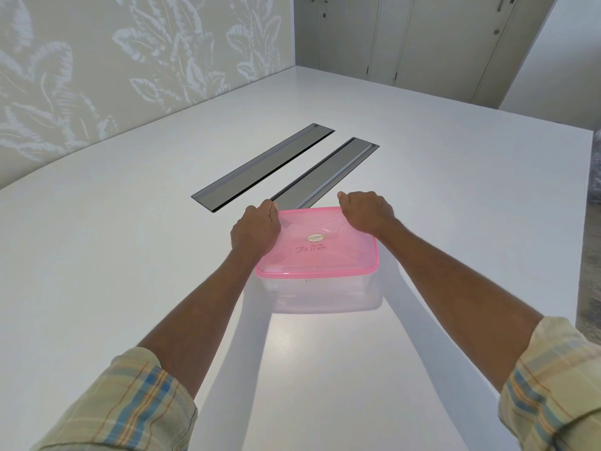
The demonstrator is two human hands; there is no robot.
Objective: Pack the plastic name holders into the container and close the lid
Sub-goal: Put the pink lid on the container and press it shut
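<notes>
Two hands press on one container: from my remote seat, the head view shows the left hand (256, 230) and the right hand (366, 212) both curled into loose fists, knuckles bearing down on the far corners of the pink lid (320, 245). Neither hand pinches anything; the fingers are folded under, so I cannot tell whether fingertips hook the rim. The lid sits on the clear plastic container (322, 294), which rests on the white table (130, 255) directly ahead of me, just short of two grey cable hatches (260, 166) set into the tabletop. A small oval sticker (316, 237) and some handwriting mark the lid's top.

Through the cloudy wall I cannot make out any name holders, so I judge them packed but cannot count them; none lie loose on the table. My reading is that the closing step is under way, nearly done.

Risk from here: pressure falls only on the far edge, so the near edge may stay unseated and the lid could spring up once I let go. The light container might also skid on the smooth surface if my push is uneven.

Count: one container, one lid, two hatches, two plaid sleeves (130, 411), cupboard doors behind
</notes>
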